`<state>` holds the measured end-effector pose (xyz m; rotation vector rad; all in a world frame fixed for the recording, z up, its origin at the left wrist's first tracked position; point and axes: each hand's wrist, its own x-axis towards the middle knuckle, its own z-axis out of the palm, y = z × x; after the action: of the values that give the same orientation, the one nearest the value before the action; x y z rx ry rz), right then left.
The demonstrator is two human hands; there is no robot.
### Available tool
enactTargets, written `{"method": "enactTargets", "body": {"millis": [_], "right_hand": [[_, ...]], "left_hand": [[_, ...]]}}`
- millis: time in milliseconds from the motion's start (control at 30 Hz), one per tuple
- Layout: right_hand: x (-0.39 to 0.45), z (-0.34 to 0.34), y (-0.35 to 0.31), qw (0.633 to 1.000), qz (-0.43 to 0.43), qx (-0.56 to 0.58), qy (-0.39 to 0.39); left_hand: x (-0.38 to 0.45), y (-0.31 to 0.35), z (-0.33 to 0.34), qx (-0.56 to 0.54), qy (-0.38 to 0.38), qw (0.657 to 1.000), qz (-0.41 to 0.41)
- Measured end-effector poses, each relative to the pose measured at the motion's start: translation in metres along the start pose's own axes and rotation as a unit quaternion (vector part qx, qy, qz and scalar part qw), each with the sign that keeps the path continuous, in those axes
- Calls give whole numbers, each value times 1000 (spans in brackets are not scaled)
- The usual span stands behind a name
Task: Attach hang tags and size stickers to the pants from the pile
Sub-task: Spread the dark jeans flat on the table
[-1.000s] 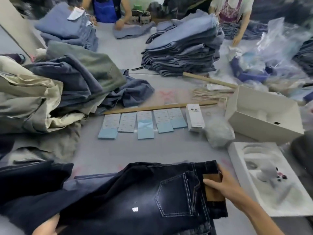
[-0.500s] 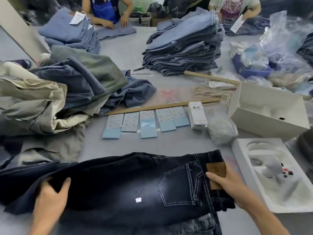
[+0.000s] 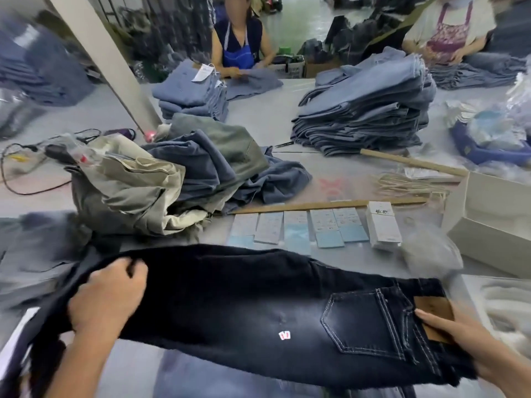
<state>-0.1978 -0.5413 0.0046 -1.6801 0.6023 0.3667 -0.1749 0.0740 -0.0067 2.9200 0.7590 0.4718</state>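
Both hands have carried the dark jeans [image 3: 230,305] up off the table [image 3: 287,130] and nearer the row of hang tags [image 3: 298,228], where half a second ago the cloth lay lower and flatter. On the leg, the left hand [image 3: 107,297] curls its fingers round a bunched fold, while the right hand [image 3: 471,340] holds the waistband beside the brown patch [image 3: 434,317], fingers lying close together along it; its thumb is hidden, so the exact grip is unclear. Gripping both ends likely keeps the jeans stretched flat with the back pocket [image 3: 365,323] facing up. A small white sticker [image 3: 284,335] already sits left of that pocket. Behind the tags lies a wooden stick [image 3: 324,205], and beyond it the rumpled pile of pants [image 3: 172,173] awaits.
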Motion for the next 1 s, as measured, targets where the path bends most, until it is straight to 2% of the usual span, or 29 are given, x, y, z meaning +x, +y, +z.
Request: {"method": "enactTargets", "body": {"millis": [33,100,133,167,267,300,333,367,400,467,500,533,567,633,667,733,800,867,933,1000], "right_hand": [[8,1,12,999,8,-50,15],[17,3,26,990,6,-129,56],[18,5,26,988,2,-136,70],[16,6,23,988,-7,-135,77],[2,10,3,990,-26,-112,78],[-4,14,-5,993,-21,-92,65],[-11,21,-12,996,-18,-73,48],[-18,30,-18,997,-22,-64,29],[-24,41,-23,997,-31,-65,11],[-34,67,-29,996,-57,-71,-24],[-38,79,-32,994,-71,-76,-33],[-41,89,-35,992,-87,-88,-33],[-44,95,-39,990,-102,-98,-26],[-46,96,-52,988,-117,-98,3],[-46,91,-58,988,-118,-95,15],[-46,78,-70,988,-118,-101,23],[-45,74,-79,983,-126,-133,14],[-46,92,-84,977,-143,-156,-17],[-43,131,-77,971,-147,-179,-56],[-39,178,-60,963,-150,-209,-81]], "left_hand": [[-29,33,4,18,-111,994,5],[-93,72,43,55,-310,947,63],[-115,83,58,71,-353,930,69],[-127,87,69,97,-366,924,56],[-144,105,81,50,-251,963,89],[-151,113,81,-6,-238,963,128],[-157,122,80,-78,-256,950,164],[-163,134,77,-171,-293,925,173],[-170,148,71,-262,-349,884,167],[-178,177,56,-418,-444,782,128],[-180,187,53,-451,-458,756,123],[-180,194,55,-457,-458,753,125],[-178,196,58,-439,-441,771,139],[-172,180,66,-300,-336,876,174],[-164,166,70,-228,-269,921,167],[-143,126,80,-115,-176,975,74],[-117,82,84,-12,-165,986,-34],[-95,49,81,55,-216,971,-81],[-84,32,82,35,-254,962,-91],[-79,32,76,-9,-242,965,-97]]}}
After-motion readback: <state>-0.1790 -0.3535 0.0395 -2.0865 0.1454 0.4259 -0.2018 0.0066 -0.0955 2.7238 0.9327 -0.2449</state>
